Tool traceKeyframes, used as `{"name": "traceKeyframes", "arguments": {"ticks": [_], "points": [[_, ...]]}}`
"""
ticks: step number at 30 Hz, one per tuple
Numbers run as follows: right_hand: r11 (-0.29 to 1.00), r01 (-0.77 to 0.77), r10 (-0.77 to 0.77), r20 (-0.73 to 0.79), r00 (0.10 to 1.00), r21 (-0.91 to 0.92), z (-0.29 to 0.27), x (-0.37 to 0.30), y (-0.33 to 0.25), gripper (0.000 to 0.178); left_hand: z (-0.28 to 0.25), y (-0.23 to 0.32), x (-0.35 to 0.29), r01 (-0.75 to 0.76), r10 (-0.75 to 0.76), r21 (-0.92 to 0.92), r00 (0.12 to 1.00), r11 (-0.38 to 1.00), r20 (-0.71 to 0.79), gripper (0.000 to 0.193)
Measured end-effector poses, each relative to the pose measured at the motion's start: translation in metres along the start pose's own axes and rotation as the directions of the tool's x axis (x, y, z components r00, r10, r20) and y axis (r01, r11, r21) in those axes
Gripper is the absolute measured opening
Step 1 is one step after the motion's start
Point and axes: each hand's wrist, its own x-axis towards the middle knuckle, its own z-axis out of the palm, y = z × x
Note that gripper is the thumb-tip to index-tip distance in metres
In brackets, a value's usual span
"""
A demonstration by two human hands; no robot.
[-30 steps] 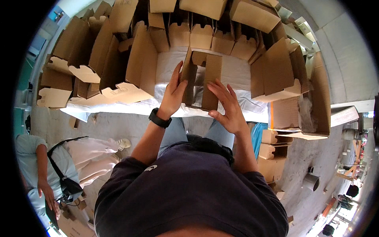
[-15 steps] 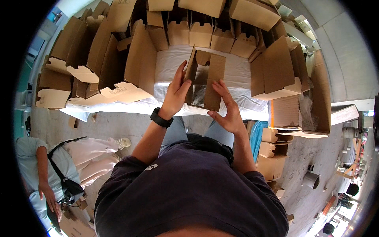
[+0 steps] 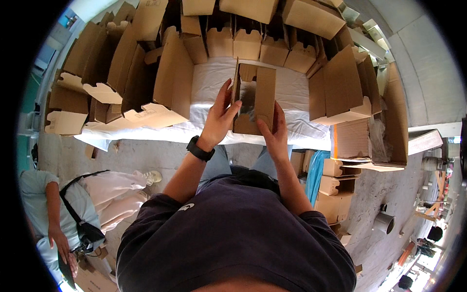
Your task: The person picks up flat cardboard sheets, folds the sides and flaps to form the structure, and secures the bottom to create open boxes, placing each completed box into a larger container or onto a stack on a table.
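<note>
Between my hands is a small brown cardboard box (image 3: 265, 95), its top partly open and something greyish and shiny, like clear plastic, showing inside. My left hand (image 3: 220, 119) grips its left side, the thumb over the edge of the opening and the fingers along the outer wall. My right hand (image 3: 276, 132) holds the lower right corner, thumb on the front panel and fingers behind the right side. The box is over the near part of a table covered with white cloth (image 3: 209, 80); I cannot tell whether it rests on it.
Open cardboard boxes (image 3: 172, 78) stand along the table's left side, and more cardboard bins (image 3: 247, 44) line the back. At the right are another box (image 3: 335, 90) and a carton with clear plastic (image 3: 350, 138). A seated person (image 3: 73, 204) is at the lower left.
My right hand has shifted from beside the box to a grip on its lower right corner, thumb now on the front. The box has turned slightly more upright.
</note>
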Motion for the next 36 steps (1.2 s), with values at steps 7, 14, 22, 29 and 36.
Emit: {"name": "traceKeyframes", "arguments": {"ticks": [7, 14, 22, 29, 36], "points": [[0.999, 0.023, -0.024, 0.001, 1.000, 0.035, -0.001, 0.001, -0.008, 0.067, -0.005, -0.009, 0.001, 0.098, -0.073, -0.301, 0.993, 0.949, 0.094, 0.068], [1.000, 0.017, -0.017, -0.010, 1.000, 0.027, -0.001, -0.001, -0.002, 0.067, 0.006, -0.027, 0.004, 0.019, -0.001, -0.144, 0.992, 0.989, 0.125, 0.080], [1.000, 0.001, -0.001, -0.002, 1.000, -0.006, -0.005, -0.001, -0.001, 0.068, 0.016, -0.036, 0.010, -0.024, 0.028, -0.041, 0.994, 0.999, 0.109, 0.083], [1.000, 0.005, -0.005, 0.004, 1.000, 0.011, -0.003, -0.003, -0.003, 0.068, 0.018, -0.047, 0.011, -0.090, 0.087, 0.170, 0.996, 0.981, 0.027, 0.081], [0.999, 0.045, -0.045, 0.027, 0.999, -0.019, -0.003, -0.002, -0.004, 0.067, 0.023, -0.045, 0.014, -0.161, 0.181, 0.386, 0.983, 0.908, -0.017, 0.078]]}}
